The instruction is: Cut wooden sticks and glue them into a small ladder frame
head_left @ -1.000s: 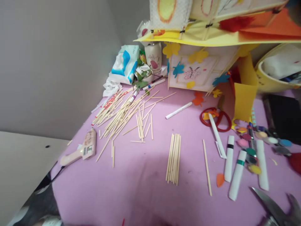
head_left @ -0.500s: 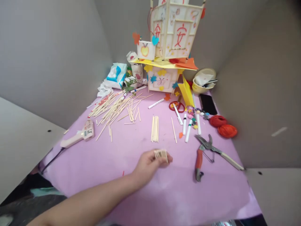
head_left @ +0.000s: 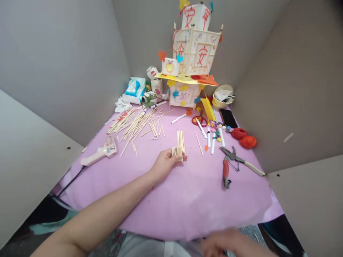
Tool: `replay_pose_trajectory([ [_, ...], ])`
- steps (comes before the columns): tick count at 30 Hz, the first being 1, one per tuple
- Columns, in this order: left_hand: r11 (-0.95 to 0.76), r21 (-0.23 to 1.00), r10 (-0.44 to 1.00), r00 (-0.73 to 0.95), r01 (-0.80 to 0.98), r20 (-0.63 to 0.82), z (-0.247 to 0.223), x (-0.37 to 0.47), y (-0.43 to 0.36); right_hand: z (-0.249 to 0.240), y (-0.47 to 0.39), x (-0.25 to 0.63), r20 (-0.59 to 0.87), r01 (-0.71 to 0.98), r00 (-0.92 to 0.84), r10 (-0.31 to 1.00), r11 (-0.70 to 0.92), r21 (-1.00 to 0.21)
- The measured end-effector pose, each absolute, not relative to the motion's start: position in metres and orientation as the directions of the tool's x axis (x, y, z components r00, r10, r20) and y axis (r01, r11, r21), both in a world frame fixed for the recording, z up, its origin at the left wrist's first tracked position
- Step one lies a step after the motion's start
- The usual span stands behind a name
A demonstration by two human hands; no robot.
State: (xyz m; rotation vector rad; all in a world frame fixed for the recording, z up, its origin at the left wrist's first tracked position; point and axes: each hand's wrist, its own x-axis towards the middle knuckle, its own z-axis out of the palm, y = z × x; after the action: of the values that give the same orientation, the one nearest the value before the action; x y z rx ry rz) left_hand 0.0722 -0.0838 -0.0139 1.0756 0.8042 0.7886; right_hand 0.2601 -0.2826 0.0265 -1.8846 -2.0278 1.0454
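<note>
- Head view: the left hand (head_left: 164, 162) pinches short sticks (head_left: 174, 152) over the cloth (head_left: 198, 200), thumb on top, fingers beneath, probably to keep them aligned.
- Long sticks (head_left: 181, 137) lie side by side just beyond, seemingly to stay sorted.
- The right hand (head_left: 217, 242) blurs at the cloth's near edge; its grip cannot be told.

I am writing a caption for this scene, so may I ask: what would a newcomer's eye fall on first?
Probably the tall decorated tower with red characters, at the back of the purple table. Next, perhaps, the left hand, holding short sticks near the middle, and the open pruners on the right.
</note>
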Motion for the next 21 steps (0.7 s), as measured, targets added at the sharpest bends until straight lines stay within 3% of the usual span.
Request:
replay_pose_trajectory([
  [2,0.093,0.994,0.874,0.484,-0.061,-0.052,-0.017,0.071,-0.084,0.033,-0.248,0.257,-0.231,0.728,-0.219,0.948,0.001,-0.685],
  [4,-0.101,0.994,0.870,0.488,0.033,0.072,-0.019,0.069,-0.085,0.034,-0.206,0.250,0.066,0.591,-0.056,0.996,0.087,-0.802],
  [6,-0.235,0.967,0.848,0.507,0.099,0.154,-0.021,0.067,-0.086,0.031,-0.165,0.240,0.269,0.539,0.038,0.962,0.207,-0.816],
  [8,-0.311,0.940,0.828,0.526,0.141,0.195,-0.023,0.065,-0.086,0.024,-0.137,0.230,0.359,0.512,0.026,0.933,0.296,-0.806],
  [12,-0.384,0.897,0.807,0.552,0.218,0.211,-0.027,0.064,-0.083,0.007,-0.120,0.219,0.371,0.485,-0.039,0.928,0.342,-0.805],
  [21,-0.375,0.860,0.805,0.582,0.346,0.117,-0.030,0.068,-0.079,-0.005,-0.117,0.225,0.286,0.498,-0.036,0.958,0.265,-0.825],
])
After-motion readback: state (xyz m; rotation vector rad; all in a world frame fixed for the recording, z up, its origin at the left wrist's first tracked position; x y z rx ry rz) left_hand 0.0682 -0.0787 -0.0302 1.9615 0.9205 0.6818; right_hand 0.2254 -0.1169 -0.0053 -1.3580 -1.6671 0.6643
